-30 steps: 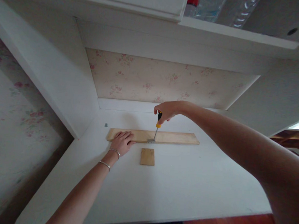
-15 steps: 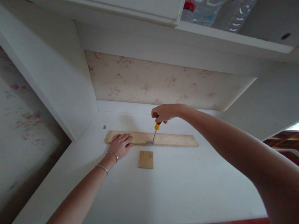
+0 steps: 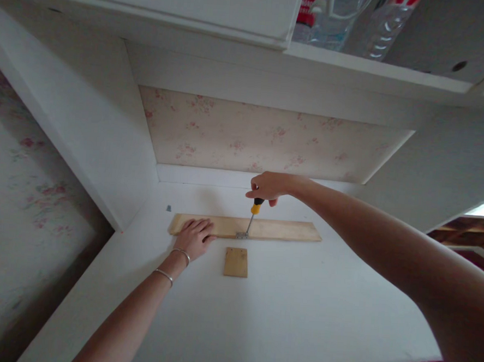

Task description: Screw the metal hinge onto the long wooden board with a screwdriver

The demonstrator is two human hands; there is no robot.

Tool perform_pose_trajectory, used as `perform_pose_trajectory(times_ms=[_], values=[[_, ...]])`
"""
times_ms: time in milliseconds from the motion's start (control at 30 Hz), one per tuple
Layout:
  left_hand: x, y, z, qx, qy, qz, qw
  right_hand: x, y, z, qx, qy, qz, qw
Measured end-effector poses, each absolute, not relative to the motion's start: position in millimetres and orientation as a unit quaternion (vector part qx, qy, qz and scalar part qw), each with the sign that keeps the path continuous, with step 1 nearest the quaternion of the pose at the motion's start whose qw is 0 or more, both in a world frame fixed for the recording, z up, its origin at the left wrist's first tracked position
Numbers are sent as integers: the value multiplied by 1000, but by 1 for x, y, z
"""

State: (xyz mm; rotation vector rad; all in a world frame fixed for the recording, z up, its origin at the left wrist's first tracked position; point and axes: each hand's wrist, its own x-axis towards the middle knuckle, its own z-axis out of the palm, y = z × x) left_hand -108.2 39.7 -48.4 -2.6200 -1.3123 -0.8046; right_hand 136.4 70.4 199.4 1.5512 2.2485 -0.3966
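My left hand (image 3: pixel 195 237) lies flat on the left part of a long wooden board (image 3: pixel 284 230), fingers stretched out over its top. In my right hand (image 3: pixel 268 187) is a screwdriver (image 3: pixel 255 208) with a yellow and black handle, held nearly upright. Its tip meets a small metal hinge (image 3: pixel 242 235) at the board's near edge, around the middle. Whether a screw sits under the tip is too small to tell. Just in front of the hinge, apart from the board, a small square wooden piece (image 3: pixel 236 262) with two holes lies on the white desktop (image 3: pixel 300 304).
A small metal piece (image 3: pixel 168 208) lies behind the board's left end. White side panels (image 3: pixel 78 111) flank the desk, with a floral wall panel (image 3: pixel 237 131) at the back. Overhead, an open cabinet shelf (image 3: pixel 376 61) holds plastic bottles (image 3: pixel 384 31).
The fingers of my right hand have shifted on the screwdriver handle, the thumb and index finger now more extended. My left hand stays on the board. The view has tipped slightly upward.
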Motion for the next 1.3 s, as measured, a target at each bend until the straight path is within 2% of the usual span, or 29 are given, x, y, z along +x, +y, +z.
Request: perform_pose_trajectory(times_ms=[167, 367, 533, 667, 833, 1000, 1167, 1300], values=[[-108, 40, -49, -863, -428, -263, 54, 134, 68, 195, 489, 853, -101, 151], [-108, 39, -47, -861, -433, -261, 52, 130, 66, 193, 540, 809, -142, 185], [-108, 39, -48, -860, -433, -265, 50, 130, 66, 191, 473, 864, -95, 141], [-108, 39, -48, -858, -438, -264, 53, 128, 64, 192, 543, 810, -148, 166], [-108, 39, -49, -858, -436, -265, 52, 126, 61, 194, 464, 868, -82, 156], [-108, 39, -49, -857, -436, -272, 49, 126, 59, 192, 528, 820, -103, 195], [-108, 39, -47, -859, -434, -268, 49, 130, 59, 190, 450, 881, -50, 139], [-108, 39, -48, -856, -435, -276, 46, 131, 59, 189, 550, 812, -100, 164]])
